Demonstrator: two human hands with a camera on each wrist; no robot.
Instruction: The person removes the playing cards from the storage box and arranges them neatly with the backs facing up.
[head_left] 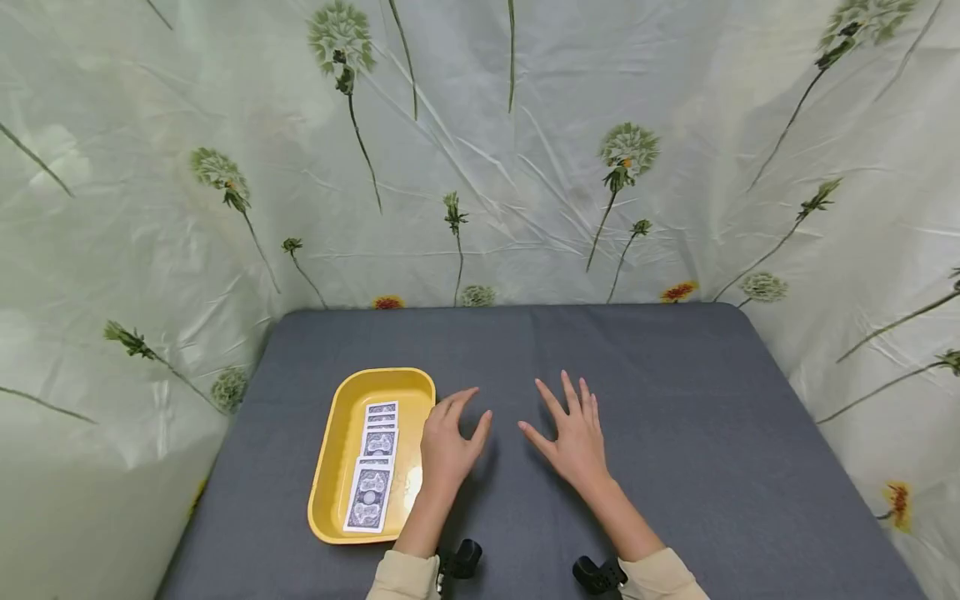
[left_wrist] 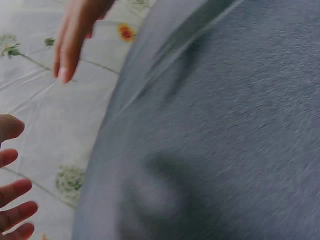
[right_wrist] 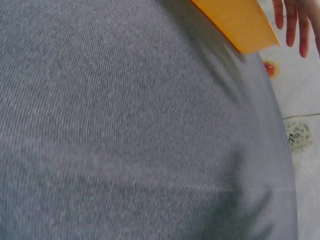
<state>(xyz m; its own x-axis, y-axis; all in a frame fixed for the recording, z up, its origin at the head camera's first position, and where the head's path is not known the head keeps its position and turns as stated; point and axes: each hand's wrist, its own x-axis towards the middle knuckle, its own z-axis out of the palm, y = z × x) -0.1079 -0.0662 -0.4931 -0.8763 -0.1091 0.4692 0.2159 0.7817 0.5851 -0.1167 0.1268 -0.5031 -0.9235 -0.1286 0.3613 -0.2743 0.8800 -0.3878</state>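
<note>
1 tray (head_left: pixel 408 392) | 6+ cards (head_left: pixel 370 498) | 2 hands (head_left: pixel 447 450) | 2 sleeves (head_left: pixel 405 577) | 1 table (head_left: pixel 712 433)

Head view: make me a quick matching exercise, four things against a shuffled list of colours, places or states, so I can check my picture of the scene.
Things
1. tray
2. cards
3. left hand
4. right hand

Places, colours or states
A. holding nothing, fingers spread, farther from the tray
B. patterned backs up, overlapping in a row
C. holding nothing, beside the tray's right edge
D. yellow, with rounded corners

Right pairs: 1-D, 2-B, 3-C, 4-A
</note>
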